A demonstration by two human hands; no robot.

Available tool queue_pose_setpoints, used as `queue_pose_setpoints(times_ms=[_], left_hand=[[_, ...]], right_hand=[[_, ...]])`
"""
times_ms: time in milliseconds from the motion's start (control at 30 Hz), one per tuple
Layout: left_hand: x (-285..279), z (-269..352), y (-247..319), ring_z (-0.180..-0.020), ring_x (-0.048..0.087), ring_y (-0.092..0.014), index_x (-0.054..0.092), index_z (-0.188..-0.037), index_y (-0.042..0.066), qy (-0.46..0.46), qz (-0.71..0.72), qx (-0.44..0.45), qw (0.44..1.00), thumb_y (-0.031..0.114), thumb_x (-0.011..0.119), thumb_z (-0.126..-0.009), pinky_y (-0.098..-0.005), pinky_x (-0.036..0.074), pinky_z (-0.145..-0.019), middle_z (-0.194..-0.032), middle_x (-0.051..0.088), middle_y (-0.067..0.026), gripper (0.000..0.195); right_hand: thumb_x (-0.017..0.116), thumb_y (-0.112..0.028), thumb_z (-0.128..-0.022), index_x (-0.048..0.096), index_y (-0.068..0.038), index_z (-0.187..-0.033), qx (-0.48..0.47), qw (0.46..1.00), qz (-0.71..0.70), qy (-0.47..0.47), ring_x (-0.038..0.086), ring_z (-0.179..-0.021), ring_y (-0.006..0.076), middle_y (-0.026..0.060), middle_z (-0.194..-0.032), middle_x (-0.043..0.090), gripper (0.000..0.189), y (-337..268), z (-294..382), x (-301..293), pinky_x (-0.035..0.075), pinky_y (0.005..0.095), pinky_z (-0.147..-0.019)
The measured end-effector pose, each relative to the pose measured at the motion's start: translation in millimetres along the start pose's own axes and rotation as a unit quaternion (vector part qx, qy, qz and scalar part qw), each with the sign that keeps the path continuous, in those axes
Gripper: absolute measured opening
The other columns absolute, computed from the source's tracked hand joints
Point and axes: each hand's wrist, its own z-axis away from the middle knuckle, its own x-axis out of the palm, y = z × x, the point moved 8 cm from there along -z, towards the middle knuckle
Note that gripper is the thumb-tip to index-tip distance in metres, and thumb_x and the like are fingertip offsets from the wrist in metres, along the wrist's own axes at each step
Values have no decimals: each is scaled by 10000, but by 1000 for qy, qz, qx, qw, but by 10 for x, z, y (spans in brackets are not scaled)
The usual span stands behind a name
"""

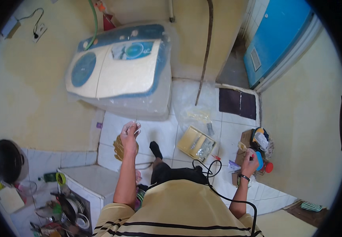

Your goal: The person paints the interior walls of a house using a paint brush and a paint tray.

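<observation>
My left hand (130,134) is raised before a twin-tub washing machine (126,71), its fingers curled in towards the thumb. White smears cover the fingertips; whether something small is pinched there is unclear. Off to the right, my right hand (249,164) grips a small paintbrush (242,146) with pale yellowish bristles pointing up and away from me. A black band circles that wrist. On the tiled floor between my hands lies a yellow paint tray (185,145), tilted in view, with shiny crumpled material in it and a red-handled tool (216,157) at its near edge.
A clear plastic sheet (188,100) spreads beyond the tray, near a dark mat (237,102) and a blue door (277,38). Beside my right hand are a cardboard box (245,136), a blue lid (259,161) and a red-lidded jar (268,167). Dishes (73,204) and a black wok (6,161) stand left.
</observation>
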Motion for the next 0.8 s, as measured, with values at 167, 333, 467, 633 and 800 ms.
queue_pose_setpoints(times_ms=[167, 333, 467, 633, 800], left_hand=[[223, -1042, 861, -941, 622, -148, 564, -1121, 9, -87, -76, 91, 989, 157, 596, -906, -258, 477, -775, -981, 652, -75, 263], [583, -1866, 1258, -908, 609, -126, 562, -1123, -16, -162, -182, 171, 955, 115, 611, -884, -241, 471, -785, -950, 656, -81, 278], [942, -2051, 1447, -924, 624, -162, 562, -1119, -1, -218, -255, 225, 915, 132, 673, -828, -282, 484, -785, -990, 655, -87, 339], [1338, -2223, 1571, -1033, 553, -297, 564, -1120, 17, -235, -358, 430, 795, 169, 745, -737, -368, 442, -891, -1073, 610, -137, 451], [1693, -2399, 1556, -1109, 461, -351, 545, -1151, 25, -219, -377, 495, 751, 192, 757, -683, -437, 374, -959, -1166, 537, -164, 540]], right_hand=[[608, -235, -889, 665, 30, -907, 26, 996, 34, 79, 648, -728, 272, 171, -807, 675, 272, -450, 153, 182, 495, 353, -694], [610, -245, -888, 658, 25, -902, 93, 985, 68, 124, 614, -595, 205, 134, -655, 634, 275, -911, 536, 634, 480, 334, -599], [611, -230, -894, 646, 37, -897, 145, 983, -8, 115, 586, -573, 147, 79, -638, 612, 268, -1312, 789, 975, 473, 299, -568], [610, -179, -901, 639, 23, -899, 189, 966, -149, 90, 573, -582, 98, 44, -667, 610, 204, -1712, 638, 1433, 466, 238, -545], [607, -154, -911, 626, 23, -915, 89, 963, -244, 74, 583, -633, 90, 51, -741, 629, 178, -2414, -95, 1708, 483, 242, -564]])
